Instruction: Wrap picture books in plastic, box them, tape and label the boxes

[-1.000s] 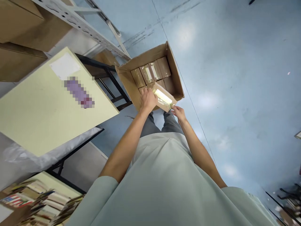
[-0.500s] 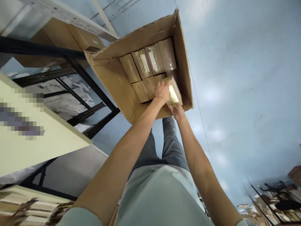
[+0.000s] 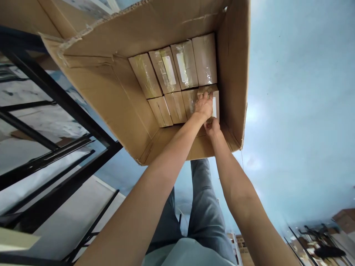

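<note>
A large open carton (image 3: pixel 130 114) holds several small taped boxes in two rows. The back row has boxes with clear tape, two of them with white labels. At the right end of the front row is a small labelled box (image 3: pixel 216 107). My left hand (image 3: pixel 204 106) lies over its left side and top, fingers curved on it. My right hand (image 3: pixel 212 126) grips its near lower edge, fingertips partly hidden. The box sits beside the front-row boxes (image 3: pixel 175 107), close to the carton's right wall.
A black metal frame (image 3: pixel 52 92) stands to the left of the carton. Another cardboard box (image 3: pixel 24 18) is at the upper left. Pale blue floor (image 3: pixel 299 111) lies to the right, with a black chair (image 3: pixel 328 252) and boxes at the lower right.
The carton looks larger and nearer. The small box held by both hands has gone from tilted above the front row to lower and straighter in the right-hand spot.
</note>
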Action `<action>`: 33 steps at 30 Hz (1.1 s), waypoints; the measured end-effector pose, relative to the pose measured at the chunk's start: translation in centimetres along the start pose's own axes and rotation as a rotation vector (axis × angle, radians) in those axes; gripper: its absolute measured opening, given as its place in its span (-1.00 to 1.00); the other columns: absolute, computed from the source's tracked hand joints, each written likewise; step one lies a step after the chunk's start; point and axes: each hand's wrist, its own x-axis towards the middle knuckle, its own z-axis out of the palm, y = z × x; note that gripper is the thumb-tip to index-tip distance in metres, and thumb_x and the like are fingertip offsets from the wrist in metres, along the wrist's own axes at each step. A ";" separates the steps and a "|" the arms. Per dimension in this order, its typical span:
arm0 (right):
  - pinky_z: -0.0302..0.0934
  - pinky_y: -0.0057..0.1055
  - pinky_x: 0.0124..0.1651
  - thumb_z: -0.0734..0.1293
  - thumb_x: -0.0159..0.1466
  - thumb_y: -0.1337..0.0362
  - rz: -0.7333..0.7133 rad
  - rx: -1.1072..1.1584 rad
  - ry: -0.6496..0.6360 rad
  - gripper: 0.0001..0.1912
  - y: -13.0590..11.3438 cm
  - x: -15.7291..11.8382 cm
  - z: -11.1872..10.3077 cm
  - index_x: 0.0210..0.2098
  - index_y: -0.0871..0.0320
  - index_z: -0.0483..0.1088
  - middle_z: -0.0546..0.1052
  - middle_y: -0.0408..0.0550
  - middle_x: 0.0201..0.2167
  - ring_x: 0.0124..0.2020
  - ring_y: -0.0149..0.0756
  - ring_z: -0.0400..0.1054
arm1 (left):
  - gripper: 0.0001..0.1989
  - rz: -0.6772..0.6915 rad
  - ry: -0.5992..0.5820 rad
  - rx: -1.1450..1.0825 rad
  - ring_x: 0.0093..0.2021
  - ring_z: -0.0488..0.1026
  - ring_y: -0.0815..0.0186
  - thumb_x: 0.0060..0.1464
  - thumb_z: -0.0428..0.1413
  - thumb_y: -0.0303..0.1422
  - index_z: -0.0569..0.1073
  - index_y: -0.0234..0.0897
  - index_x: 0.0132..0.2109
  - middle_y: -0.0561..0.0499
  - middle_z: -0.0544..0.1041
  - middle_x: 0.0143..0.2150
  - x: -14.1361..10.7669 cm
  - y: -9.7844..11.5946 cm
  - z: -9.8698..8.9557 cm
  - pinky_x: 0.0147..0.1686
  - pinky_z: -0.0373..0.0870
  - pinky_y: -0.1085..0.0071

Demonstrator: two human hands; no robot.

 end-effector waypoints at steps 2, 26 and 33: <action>0.64 -0.32 -0.10 0.27 0.47 0.31 -0.023 -0.017 -0.059 -0.90 0.1 0.3 0.5 -0.09 0.09 0.45 0.61 -0.12 -0.29 -0.25 -0.31 0.61 | -0.27 0.007 0.000 -0.008 0.62 0.05 -0.24 0.43 0.15 -0.26 0.13 -0.21 0.61 -0.27 0.08 0.65 0.0 -0.2 0.1 0.52 0.17 -0.30; 0.66 -0.15 0.05 0.51 0.16 0.13 -0.319 -0.240 -0.399 -0.65 -3.2 -36.8 -10.2 -0.07 -0.02 0.50 0.64 0.04 0.14 -0.12 -0.07 0.73 | -0.51 -0.150 0.296 -0.146 0.43 0.48 0.01 0.38 0.07 -0.38 0.48 -0.29 0.39 -0.29 0.53 0.41 -37.4 13.8 -17.8 0.48 0.37 0.04; 0.60 -0.26 -0.13 0.63 0.05 0.03 -0.464 -0.375 -0.626 -0.54 -2.3 -47.3 -9.3 -0.10 0.02 0.62 0.74 0.04 0.00 -0.18 -0.07 0.72 | -0.66 -0.074 0.564 -0.419 0.20 0.66 0.09 0.35 0.06 -0.32 0.64 -0.09 0.14 -0.13 0.71 0.18 -48.4 13.8 -22.9 0.32 0.55 0.12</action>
